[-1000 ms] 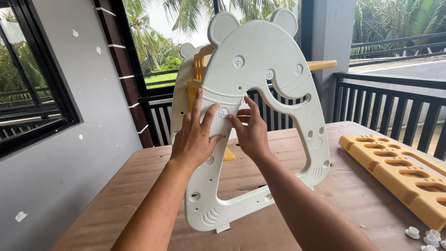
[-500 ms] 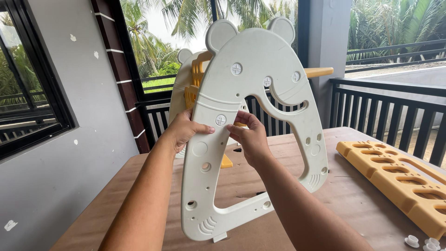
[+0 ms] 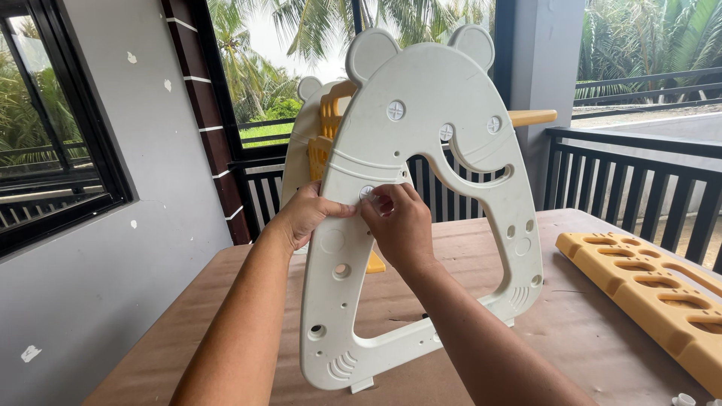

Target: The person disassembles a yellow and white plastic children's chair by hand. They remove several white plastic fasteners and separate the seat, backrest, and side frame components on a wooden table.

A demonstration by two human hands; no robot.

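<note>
While a white bear-shaped panel [image 3: 421,218] stands upright on the wooden table [image 3: 587,331], both hands work at a round white cap [image 3: 366,192] on its face.

The panel rises near the table's middle, with a second white panel [image 3: 301,150] and orange parts [image 3: 328,120] behind it; an orange board with oval holes [image 3: 647,286] lies well apart to the right. The left hand [image 3: 304,216] grips the panel's left edge, fingers closed on it. The right hand [image 3: 400,222] pinches the cap, though its fingertips partly hide it, so the grip looks like a pinch only.
</note>
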